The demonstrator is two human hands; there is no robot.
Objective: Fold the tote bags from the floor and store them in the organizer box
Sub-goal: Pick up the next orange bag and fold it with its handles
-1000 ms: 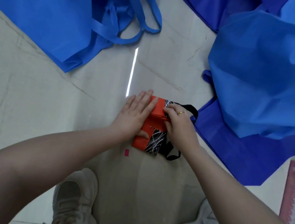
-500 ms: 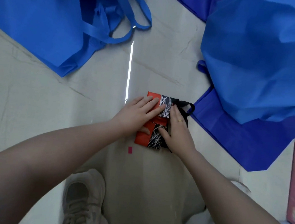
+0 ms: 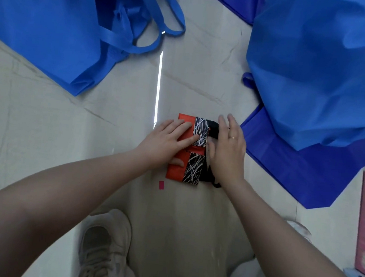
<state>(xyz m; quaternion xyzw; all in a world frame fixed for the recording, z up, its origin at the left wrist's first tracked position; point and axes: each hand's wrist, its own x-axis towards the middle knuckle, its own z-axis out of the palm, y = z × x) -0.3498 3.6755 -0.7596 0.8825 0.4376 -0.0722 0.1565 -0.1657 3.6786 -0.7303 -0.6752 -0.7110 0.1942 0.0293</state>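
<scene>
1. Pressing flat on the folded tote bag (image 3: 178, 170), the left hand (image 3: 166, 141) lies with fingers straight and extended toward 2 o'clock, fingertips on the bag's orange panel and its black-and-white striped band.
2. The folded tote bag rests on the pale tile floor (image 3: 46, 138) at frame centre, a compact orange rectangle with a striped band along its 3 o'clock side.
3. The right hand (image 3: 227, 150) stands edge-on at the bag's 3 o'clock side, fingers straight and together, pointing toward 12 o'clock. It grasps nothing; whether it touches the bag cannot be told. A ring sits on one finger.
4. Black handle straps (image 3: 213, 127) of the bag show beside and beneath the right hand.
5. A light blue tote bag (image 3: 54, 30) lies unfolded on the floor at 10 o'clock, its handles looping toward 12 o'clock.
6. Another light blue bag (image 3: 324, 73) lies bunched at 2 o'clock, on top of a darker blue bag (image 3: 294, 175) at 3 o'clock.
7. Two pale shoes (image 3: 102, 252) stand at 6 o'clock.
8. A small pink marker (image 3: 161, 185) lies on the floor just off the bag's 7 o'clock corner.
</scene>
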